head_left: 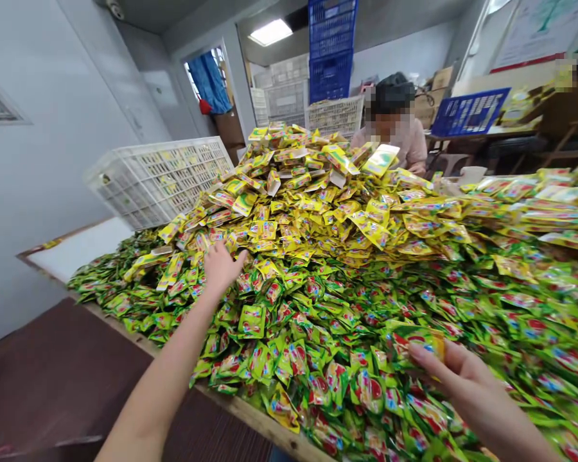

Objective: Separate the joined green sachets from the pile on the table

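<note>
Right hand [462, 375] first: thumb and fingers pinched nearly together on a glossy green-and-red sachet [407, 340], yellow showing at its right end, just over the spread of green sachets [366, 391] at the near right. Across to the left hand [219, 268], outstretched, thumb splayed wide from the fingers, right at the seam where yellow packets [318, 240] meet the green; whether it grips one, I can't tell. Red, blue and white print all over those green fronts (lively stuff, but too small to read). Now the edges: the counter [77, 256] has a wooden rim [248, 415] with sachets right up against it, and its white top shows at the left corner, beside a white plastic crate [168, 173]. Beyond the yellow mound, a person [414, 144]; further back, stacked blue crates [331, 70].
</note>
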### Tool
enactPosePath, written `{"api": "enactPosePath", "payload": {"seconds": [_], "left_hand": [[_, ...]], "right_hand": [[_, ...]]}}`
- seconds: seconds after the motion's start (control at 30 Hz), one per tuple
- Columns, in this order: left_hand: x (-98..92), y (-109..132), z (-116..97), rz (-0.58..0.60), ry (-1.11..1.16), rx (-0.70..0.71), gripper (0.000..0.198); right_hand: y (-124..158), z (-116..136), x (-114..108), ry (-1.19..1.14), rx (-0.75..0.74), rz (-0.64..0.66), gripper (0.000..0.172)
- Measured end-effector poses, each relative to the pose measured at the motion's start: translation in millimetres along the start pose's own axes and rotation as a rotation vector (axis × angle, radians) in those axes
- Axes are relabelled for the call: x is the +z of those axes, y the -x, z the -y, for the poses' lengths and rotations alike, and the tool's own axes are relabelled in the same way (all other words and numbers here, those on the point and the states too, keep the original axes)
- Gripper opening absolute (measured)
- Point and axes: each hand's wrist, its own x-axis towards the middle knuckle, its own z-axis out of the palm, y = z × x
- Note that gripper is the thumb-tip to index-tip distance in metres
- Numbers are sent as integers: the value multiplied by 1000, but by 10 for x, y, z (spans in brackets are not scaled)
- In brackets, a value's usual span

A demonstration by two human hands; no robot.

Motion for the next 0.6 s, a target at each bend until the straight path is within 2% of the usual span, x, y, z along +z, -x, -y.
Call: {"api": "enactPosePath", "payload": {"seconds": [0.1,0.17,0.23,0.27,0.33,0.4,0.43,0.5,0.53,0.6], "left_hand": [[-22,-292,237,3,17,-87,42],[-50,-293,244,-44,35,-108,42],[-83,-171,125,-122,115,-94,52],[-98,-65,19,-130,215,-53,58],[-112,229,-270,-27,493,105,60],[-93,610,-617,244,673,320,42],[-68,814,-790,366,661,411,33],[14,1201,-1088,515,575,533,34],[69,1366,-1200,551,519,560,40],[192,1614,-1340,572,421,584,64]], "right_hand": [[10,-19,64,-52,-45,-11,40],[-7,-25,93,-133,-77,-63,37],[-45,-23,89,-195,-76,-92,37],[-68,-21,76,-218,-68,-103,37],[-115,-18,37,-272,-70,-155,37],[-151,-7,-11,-344,-113,-243,37],[-160,4,-37,-385,-150,-290,38],[-151,42,-88,-450,-252,-387,39],[-133,66,-111,-463,-313,-433,38],[-74,116,-141,-437,-429,-502,34]]}}
